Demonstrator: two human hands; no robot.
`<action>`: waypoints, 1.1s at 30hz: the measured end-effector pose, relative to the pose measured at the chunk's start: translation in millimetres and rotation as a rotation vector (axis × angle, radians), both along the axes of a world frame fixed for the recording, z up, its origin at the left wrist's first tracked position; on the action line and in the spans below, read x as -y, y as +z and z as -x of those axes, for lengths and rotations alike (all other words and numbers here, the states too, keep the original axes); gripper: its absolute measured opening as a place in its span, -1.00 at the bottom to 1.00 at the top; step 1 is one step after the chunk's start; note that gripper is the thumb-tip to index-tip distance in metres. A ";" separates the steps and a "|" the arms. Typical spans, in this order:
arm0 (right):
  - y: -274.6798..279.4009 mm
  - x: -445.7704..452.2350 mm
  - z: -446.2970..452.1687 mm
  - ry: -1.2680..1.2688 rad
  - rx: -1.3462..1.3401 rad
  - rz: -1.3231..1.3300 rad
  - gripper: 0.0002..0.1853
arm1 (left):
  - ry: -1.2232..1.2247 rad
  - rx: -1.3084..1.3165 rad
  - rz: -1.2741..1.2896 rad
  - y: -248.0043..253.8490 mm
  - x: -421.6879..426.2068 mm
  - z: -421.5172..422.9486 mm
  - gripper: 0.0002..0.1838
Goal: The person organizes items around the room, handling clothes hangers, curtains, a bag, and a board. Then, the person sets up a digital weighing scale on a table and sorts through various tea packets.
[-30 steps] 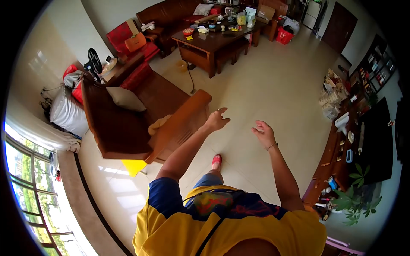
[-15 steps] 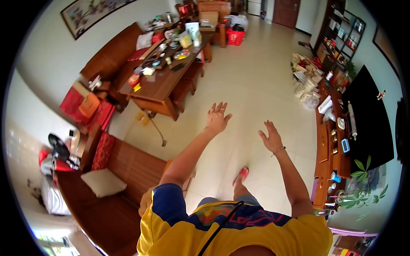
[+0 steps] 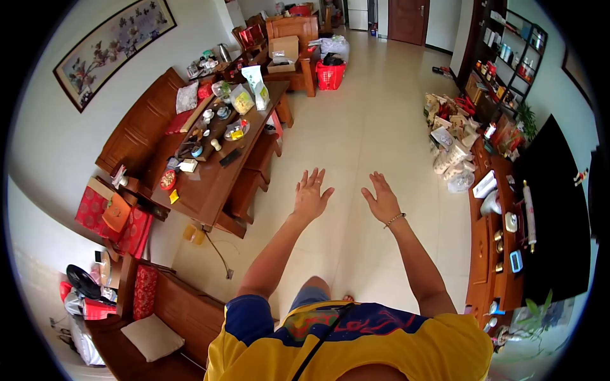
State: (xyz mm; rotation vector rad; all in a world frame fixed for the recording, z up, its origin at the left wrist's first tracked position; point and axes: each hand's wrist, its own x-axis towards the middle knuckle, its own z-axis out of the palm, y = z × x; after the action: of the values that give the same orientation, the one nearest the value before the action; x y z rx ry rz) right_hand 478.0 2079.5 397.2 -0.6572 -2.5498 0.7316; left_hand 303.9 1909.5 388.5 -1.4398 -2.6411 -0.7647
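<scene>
Both arms stretch forward over the tiled floor (image 3: 343, 254). My left hand (image 3: 311, 197) is open, its fingers spread and nothing in it. To its right, my right hand (image 3: 382, 202) is open too, fingers apart and holding nothing. A beaded bracelet (image 3: 394, 220) circles the right wrist. The two hands are apart and touch nothing. Nearest to my left hand is the long wooden table (image 3: 216, 190), with a wooden bench (image 3: 244, 190) along its side. Food packages, a bag (image 3: 255, 87), dishes and a red bowl (image 3: 168, 180) rest on the table.
At the left stand a wooden sofa (image 3: 178, 311) with a beige cushion (image 3: 152, 337) and a black fan (image 3: 83, 280). On the right are a wooden TV cabinet (image 3: 481, 247), a large television (image 3: 556, 209) and piled bags (image 3: 451, 136). A red basket (image 3: 330, 76) stands further back.
The view has shifted and tilted upward, with the table now lower and farther left. My hands have drawn closer together. One leg has come forward; the red slipper is mostly hidden now.
</scene>
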 end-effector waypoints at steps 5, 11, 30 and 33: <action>-8.6 -81.5 109.2 0.026 -0.021 -0.008 -0.35 | -0.011 -0.045 -0.078 -17.9 -87.6 111.6 -0.33; 9.0 -210.6 230.7 -0.042 0.016 -0.038 -0.36 | -0.086 -0.004 -0.104 -6.3 -224.9 247.5 -0.33; -1.8 -651.8 502.2 -0.185 -0.086 -0.065 -0.38 | -0.272 0.012 -0.008 20.6 -701.0 515.7 -0.31; 3.7 -724.5 566.0 -0.122 -0.099 -0.067 -0.37 | -0.239 0.009 -0.028 29.6 -765.5 568.5 -0.30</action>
State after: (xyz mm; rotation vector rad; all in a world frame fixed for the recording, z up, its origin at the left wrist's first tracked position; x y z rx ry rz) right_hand -88.0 2804.0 400.9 -0.7284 -2.4095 0.6193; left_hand -264.6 2675.0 418.1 -1.7695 -2.4824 -0.8235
